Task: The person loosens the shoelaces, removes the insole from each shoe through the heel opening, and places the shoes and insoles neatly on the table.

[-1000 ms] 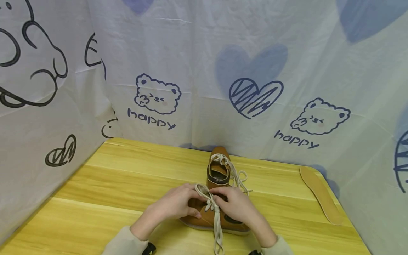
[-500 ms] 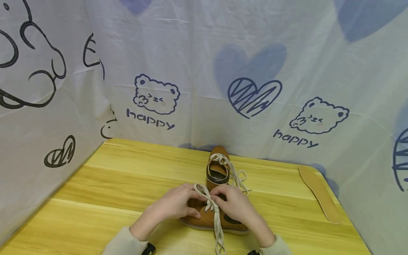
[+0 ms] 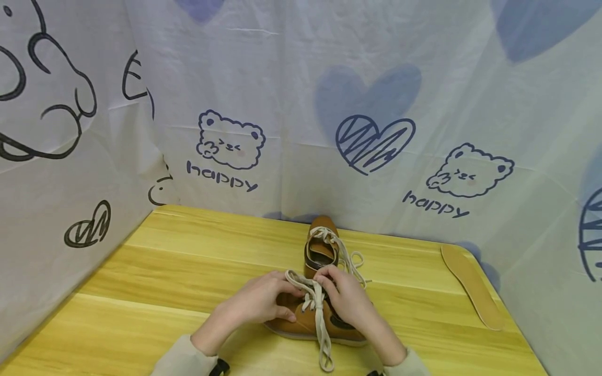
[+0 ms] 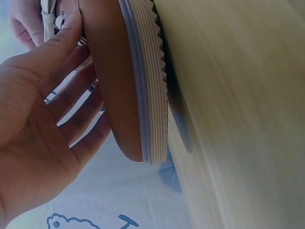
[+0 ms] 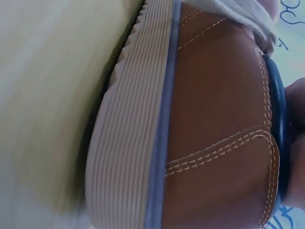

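Note:
A brown leather shoe (image 3: pixel 303 325) with a ridged pale sole lies sideways at the table's front, toe to the left. My left hand (image 3: pixel 258 298) holds its front part; in the left wrist view the thumb of that hand (image 4: pixel 33 114) presses the upper beside the eyelets, and the fingers reach over the far side. With thumb and forefinger, my right hand (image 3: pixel 347 296) pinches the cream shoelace (image 3: pixel 321 326) above the tongue. One lace loop stands up between the hands, while other strands hang down over the near side. In the right wrist view, the stitched heel side (image 5: pixel 214 157) fills the middle.
A second brown shoe (image 3: pixel 322 263) stands just behind, toe toward the back wall, its loose laces trailing right. Far right on the wooden table (image 3: pixel 188 250) lies a tan insole (image 3: pixel 470 287). Printed white sheets (image 3: pixel 291 172) enclose the back and sides.
My right hand has risen slightly with the pinched lace, and the strand between the hands is drawn toward the right. The hanging lace end has shifted slightly. The left hand stays in place.

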{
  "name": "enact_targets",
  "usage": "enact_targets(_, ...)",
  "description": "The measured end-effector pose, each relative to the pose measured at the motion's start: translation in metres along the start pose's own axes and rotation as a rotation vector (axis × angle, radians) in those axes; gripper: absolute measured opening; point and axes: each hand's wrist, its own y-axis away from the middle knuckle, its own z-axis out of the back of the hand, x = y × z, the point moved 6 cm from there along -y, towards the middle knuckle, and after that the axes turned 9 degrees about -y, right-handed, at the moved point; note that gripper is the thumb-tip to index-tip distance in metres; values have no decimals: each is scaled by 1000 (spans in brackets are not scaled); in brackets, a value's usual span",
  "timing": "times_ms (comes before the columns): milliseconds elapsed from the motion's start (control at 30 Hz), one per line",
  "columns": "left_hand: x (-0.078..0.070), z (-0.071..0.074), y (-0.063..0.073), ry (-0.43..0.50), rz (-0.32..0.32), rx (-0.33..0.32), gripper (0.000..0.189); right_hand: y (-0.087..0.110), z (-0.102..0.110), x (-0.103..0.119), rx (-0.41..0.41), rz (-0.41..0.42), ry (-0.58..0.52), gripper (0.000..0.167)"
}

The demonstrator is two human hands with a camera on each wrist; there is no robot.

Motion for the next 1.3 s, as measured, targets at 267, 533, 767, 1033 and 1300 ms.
enact_targets(267, -1, 1, 0, 0, -8, -2, 46, 1, 12, 7, -162, 105, -22, 11)
enact_targets(533, -1, 1, 0, 3, -11, -4, 47, 2, 24, 10, -231, 154, -85, 13)
enact_targets(767, -1, 0, 0, 3, 3, 1, 46, 1, 34, 8, -275, 143, -83, 13)
enact_targets(1033, -1, 0, 0, 0, 9, 1, 46, 1, 42, 6, -291, 100, -115, 13)
enact_targets(1300, 0, -1, 1, -2, 17, 6, 46, 2, 49, 7, -325, 132, -104, 13)
